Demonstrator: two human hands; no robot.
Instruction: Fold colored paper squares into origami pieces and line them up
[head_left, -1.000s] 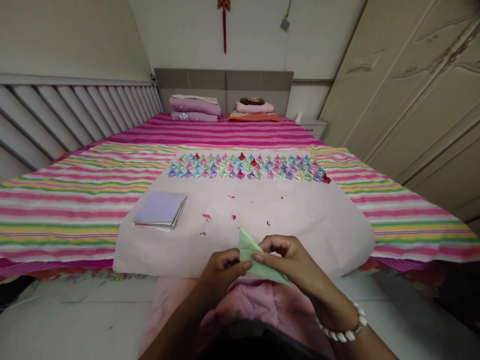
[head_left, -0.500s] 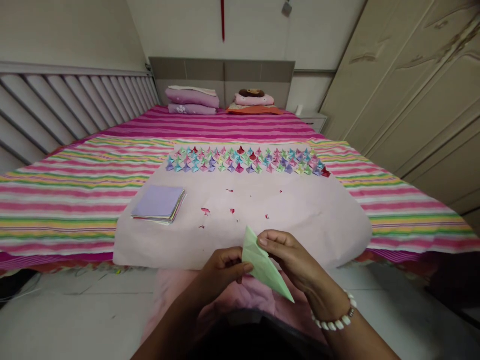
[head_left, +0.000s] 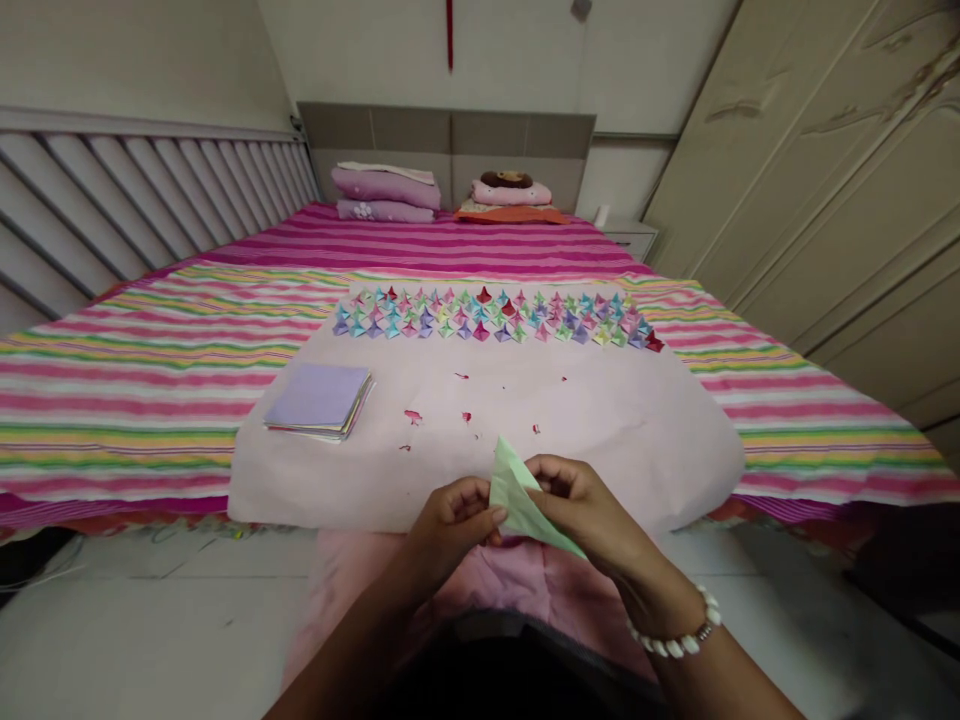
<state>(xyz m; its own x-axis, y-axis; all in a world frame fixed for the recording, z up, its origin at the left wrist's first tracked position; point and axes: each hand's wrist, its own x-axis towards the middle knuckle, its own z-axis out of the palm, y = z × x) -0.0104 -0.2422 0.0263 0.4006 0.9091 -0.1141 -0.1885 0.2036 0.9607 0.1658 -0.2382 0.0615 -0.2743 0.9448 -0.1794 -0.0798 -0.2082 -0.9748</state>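
A pale green sheet of origami paper (head_left: 525, 508), folded to a triangle, is held between my hands just over the near edge of the board. My left hand (head_left: 461, 520) pinches its left corner between thumb and fingers. On the other side my right hand (head_left: 581, 505) grips it, the thumb pushed in at the fold so that the layers part a little. Parts of the right fingers are hidden behind the paper. Farther off, several rows of small folded paper pieces (head_left: 480, 330) in many colours stand along the board's back edge.
A stack of square paper (head_left: 319, 397), lilac on top, lies at the left of the pale pink board (head_left: 600, 420). Small red marks (head_left: 466, 418) dot its middle. The board rests on a striped bedspread (head_left: 135, 390); folded bedding (head_left: 386, 190) sits by the headboard.
The right thumb has moved from the paper's upper edge into its fold, and the layers have spread. The paper's lower right tip has risen slightly. My left hand still pinches the corner.
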